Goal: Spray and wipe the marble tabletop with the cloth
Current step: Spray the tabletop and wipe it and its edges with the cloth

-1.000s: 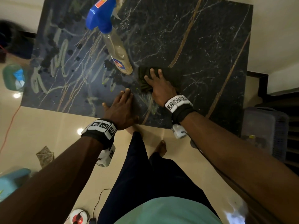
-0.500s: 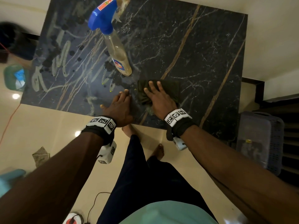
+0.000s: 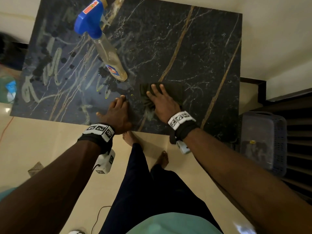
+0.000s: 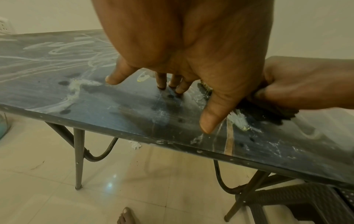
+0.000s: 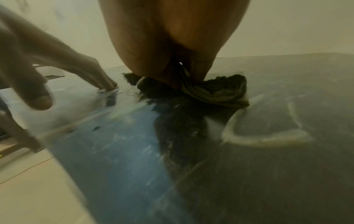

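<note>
Cloth [image 3: 170,93] – right hand [image 3: 164,105] – nearer than before

Both hands flat, fingers straight: left hand [image 3: 116,114] fingertips down, right hand [image 3: 163,103] pressing.

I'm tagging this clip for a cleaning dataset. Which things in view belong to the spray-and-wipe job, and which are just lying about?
Part of the job:
marble tabletop, smeared and wet
dark cloth, pressed flat under the right hand
spray bottle, standing on the top
left hand, fingertips braced on the top

Just lying about:
dark crate beside the table
small rag on the floor
black cable on the floor
</note>
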`<state>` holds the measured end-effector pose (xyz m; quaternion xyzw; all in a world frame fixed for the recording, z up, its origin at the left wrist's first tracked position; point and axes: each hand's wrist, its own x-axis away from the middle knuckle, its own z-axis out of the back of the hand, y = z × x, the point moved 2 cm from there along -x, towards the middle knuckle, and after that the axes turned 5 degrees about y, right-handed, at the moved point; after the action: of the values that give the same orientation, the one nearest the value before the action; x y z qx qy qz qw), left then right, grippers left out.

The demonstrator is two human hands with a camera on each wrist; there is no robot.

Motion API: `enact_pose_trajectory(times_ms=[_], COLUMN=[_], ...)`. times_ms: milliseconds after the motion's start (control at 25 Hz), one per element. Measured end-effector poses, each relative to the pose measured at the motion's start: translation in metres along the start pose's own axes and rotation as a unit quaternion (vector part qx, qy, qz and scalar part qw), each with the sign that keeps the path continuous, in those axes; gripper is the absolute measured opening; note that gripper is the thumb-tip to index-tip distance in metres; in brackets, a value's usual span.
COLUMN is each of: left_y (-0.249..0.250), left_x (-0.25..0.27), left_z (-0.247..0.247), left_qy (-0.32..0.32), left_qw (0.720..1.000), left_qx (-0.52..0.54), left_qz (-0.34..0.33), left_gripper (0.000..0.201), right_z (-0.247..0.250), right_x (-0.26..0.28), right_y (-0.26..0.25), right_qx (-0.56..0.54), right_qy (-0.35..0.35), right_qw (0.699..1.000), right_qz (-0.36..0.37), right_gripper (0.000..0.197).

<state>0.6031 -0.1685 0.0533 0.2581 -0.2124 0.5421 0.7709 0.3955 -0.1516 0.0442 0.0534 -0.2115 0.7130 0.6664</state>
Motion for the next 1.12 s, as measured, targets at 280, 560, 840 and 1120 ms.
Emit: enact_pose_trajectory(times_ms=[280, 560, 840, 1120], left_y=[-0.002, -0.002, -0.011, -0.015], left_x=[-0.002, -0.005, -0.015, -0.015], left_z=[-0.004, -0.007, -0.012, -0.008], left_qy=[0.0, -0.003, -0.004, -0.008], left_qw=[1.0, 1.0, 0.999, 0.998], left_qx=[0.001, 0.01, -0.012, -0.023], left_qz=[-0.008, -0.011, -0.029, -0.057], left_gripper=[0.11, 0.116, 0.117, 0.112], right_z=[0.03, 0.007, 0.02, -0.018], right_x=[-0.011, 0.049, 0.03, 0.097], right_y=[0.051, 0.056, 0.078, 0.059], right_qx=[-0.033, -0.027, -0.057, -0.085], right_qy=[0.006, -0.008, 0.016, 0.015], right_qw=[0.997, 0.997, 0.991, 0.988], right_qz=[-0.07, -0.07, -0.121, -0.13], right_gripper=[0.073, 0.074, 0.08, 0.081])
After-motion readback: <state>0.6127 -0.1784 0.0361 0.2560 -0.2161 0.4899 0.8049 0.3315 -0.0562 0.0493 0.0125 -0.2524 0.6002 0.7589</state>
